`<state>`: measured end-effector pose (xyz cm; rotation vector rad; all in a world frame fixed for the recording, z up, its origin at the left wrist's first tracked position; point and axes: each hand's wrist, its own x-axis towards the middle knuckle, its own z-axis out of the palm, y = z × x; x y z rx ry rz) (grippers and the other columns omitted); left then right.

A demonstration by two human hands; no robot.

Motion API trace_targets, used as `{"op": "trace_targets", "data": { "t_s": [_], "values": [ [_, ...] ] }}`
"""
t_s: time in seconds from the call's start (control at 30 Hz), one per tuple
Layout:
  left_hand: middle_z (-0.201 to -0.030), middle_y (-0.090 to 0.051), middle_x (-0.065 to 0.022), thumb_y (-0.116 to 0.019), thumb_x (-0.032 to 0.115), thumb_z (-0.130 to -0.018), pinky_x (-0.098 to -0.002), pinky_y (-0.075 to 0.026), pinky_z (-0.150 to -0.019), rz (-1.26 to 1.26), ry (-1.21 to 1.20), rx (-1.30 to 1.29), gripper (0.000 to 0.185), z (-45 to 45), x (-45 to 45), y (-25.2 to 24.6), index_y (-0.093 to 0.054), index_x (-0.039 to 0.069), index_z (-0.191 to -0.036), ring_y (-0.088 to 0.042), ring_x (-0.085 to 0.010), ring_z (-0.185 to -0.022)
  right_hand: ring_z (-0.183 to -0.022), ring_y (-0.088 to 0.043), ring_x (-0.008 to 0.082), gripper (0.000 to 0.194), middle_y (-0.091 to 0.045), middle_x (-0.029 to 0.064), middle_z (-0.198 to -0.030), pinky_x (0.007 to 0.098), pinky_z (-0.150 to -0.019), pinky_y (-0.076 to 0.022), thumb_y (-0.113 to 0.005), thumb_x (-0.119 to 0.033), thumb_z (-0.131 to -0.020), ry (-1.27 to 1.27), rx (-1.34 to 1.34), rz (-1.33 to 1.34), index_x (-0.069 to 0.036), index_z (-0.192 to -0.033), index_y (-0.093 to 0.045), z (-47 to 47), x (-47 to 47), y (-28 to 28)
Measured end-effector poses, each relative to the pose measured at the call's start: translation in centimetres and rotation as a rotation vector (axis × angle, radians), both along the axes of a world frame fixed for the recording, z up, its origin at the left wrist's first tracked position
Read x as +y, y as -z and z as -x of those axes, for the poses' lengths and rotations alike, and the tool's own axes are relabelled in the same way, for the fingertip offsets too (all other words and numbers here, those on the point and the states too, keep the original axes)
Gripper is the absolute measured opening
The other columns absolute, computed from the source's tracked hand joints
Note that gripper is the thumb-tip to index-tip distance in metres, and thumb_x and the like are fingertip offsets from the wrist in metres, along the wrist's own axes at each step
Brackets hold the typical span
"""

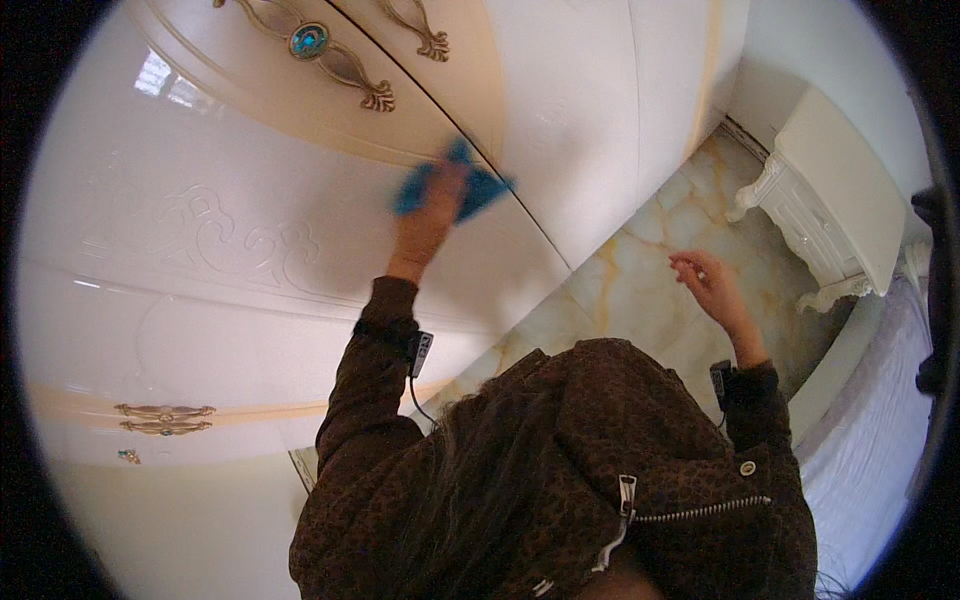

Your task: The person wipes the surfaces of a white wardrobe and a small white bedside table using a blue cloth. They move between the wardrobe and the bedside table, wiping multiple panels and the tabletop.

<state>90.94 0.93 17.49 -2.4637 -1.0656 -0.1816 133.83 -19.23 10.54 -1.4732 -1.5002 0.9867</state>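
Note:
My left hand (444,196) presses a blue cloth (484,193) against the glossy cream wardrobe door (352,217). The cloth is bunched under the fingers and blurred. It lies by the dark seam (536,221) between two door panels. Just above it are an ornate bronze-coloured handle (341,67) with a blue-green inset and part of a second handle (424,34). My right hand (707,289) hangs over the floor with its fingers loosely curled and somewhat apart, holding nothing and touching nothing.
A white carved nightstand (832,202) stands at the right against the wall. Below it is a bed edge with a mattress in shiny wrapping (870,420). Marble-patterned floor tiles (622,277) lie between wardrobe and bed. More handles (165,420) show at the far left.

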Motion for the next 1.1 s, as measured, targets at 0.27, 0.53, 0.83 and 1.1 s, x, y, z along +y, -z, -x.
{"op": "trace_targets", "data": {
  "t_s": [0.27,0.53,0.83,1.1],
  "values": [
    [-0.152,-0.037,-0.0026,-0.057,-0.002,-0.08,-0.0405,-0.034,-0.113,-0.043,0.229,0.132,0.05,-3.8,1.9,-0.9,-0.058,0.012,-0.128,-0.026,-0.0288,-0.144,-0.099,-0.065,0.0214,0.031,-0.065,0.0151,-0.113,0.0352,-0.082,-0.0552,-0.057,-0.02,-0.096,-0.248,0.275,-0.053,0.0,-0.119,-0.06,7.9,7.2,-7.4],
    [-0.15,-0.038,-0.0085,-0.056,0.007,-0.09,-0.0457,-0.031,-0.113,0.313,0.201,-0.304,0.042,-5.7,1.3,-8.3,-0.052,0.003,-0.132,-0.026,-0.0345,-0.143,-0.143,-0.018,0.0439,0.089,-0.012,0.0287,-0.154,0.0474,-0.117,-0.0226,-0.062,-0.004,-0.078,-0.197,-0.046,-0.737,0.004,-0.149,-0.009,23.0,15.3,-8.5],
    [-0.152,-0.033,-0.0144,-0.049,0.009,-0.094,-0.0458,-0.025,-0.115,0.342,0.305,-0.387,0.036,-2.6,-0.6,-10.1,-0.054,-0.009,-0.126,-0.024,-0.0398,-0.143,-0.146,-0.013,0.0396,0.093,-0.013,0.0265,-0.156,0.0431,-0.118,-0.0161,-0.068,-0.009,-0.081,-0.107,0.399,-0.743,0.003,-0.151,-0.008,29.0,18.2,-5.8],
    [-0.15,-0.035,-0.0224,-0.057,0.01,-0.092,-0.0529,-0.024,-0.114,0.148,0.32,-0.423,0.031,1.4,-5.1,-11.4,-0.061,0.002,-0.122,-0.029,-0.0459,-0.139,-0.143,-0.021,0.0452,0.089,-0.017,0.0294,-0.154,0.0462,-0.117,-0.0216,-0.071,-0.012,-0.078,0.177,0.208,-0.871,0.002,-0.148,-0.019,32.5,19.7,-7.6]
  ]
}}
